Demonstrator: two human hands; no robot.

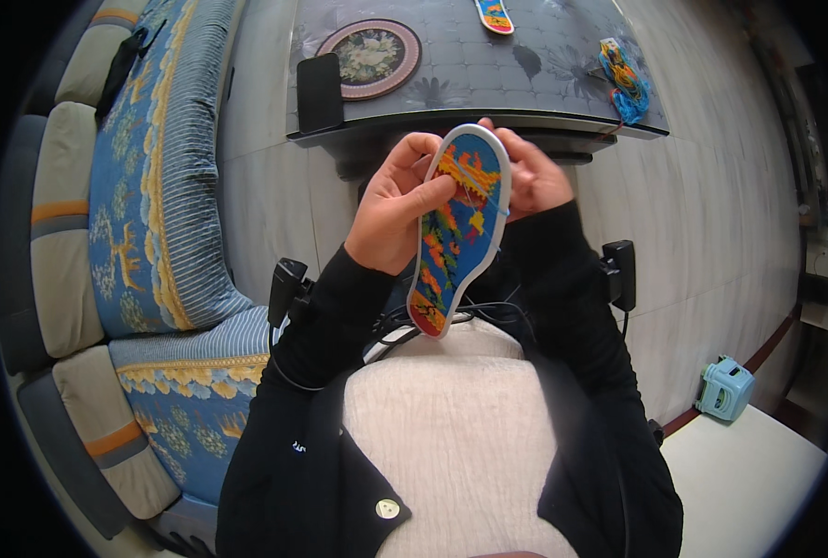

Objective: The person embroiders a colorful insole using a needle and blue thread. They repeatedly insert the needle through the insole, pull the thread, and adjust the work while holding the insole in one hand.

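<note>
An embroidered shoe insole [459, 230] with a white edge and a blue, orange and yellow pattern is held upright before my chest. My left hand [403, 202] grips its left edge near the wide top, thumb on the patterned face. Behind the upper right edge is my right hand [532, 174], partly hidden by the insole and slightly blurred; whether it holds a needle cannot be seen. A light blue thread [471, 176] lies slack across the upper face and reaches the right edge.
Beyond my hands stands a low table [448, 91] bearing a second insole [495, 15], a bundle of coloured thread [624, 84], a black smartphone [319, 93] and a round floral mat [379, 59]. A sofa [124, 230] runs along the left. A light blue plastic stool [726, 390] sits at lower right.
</note>
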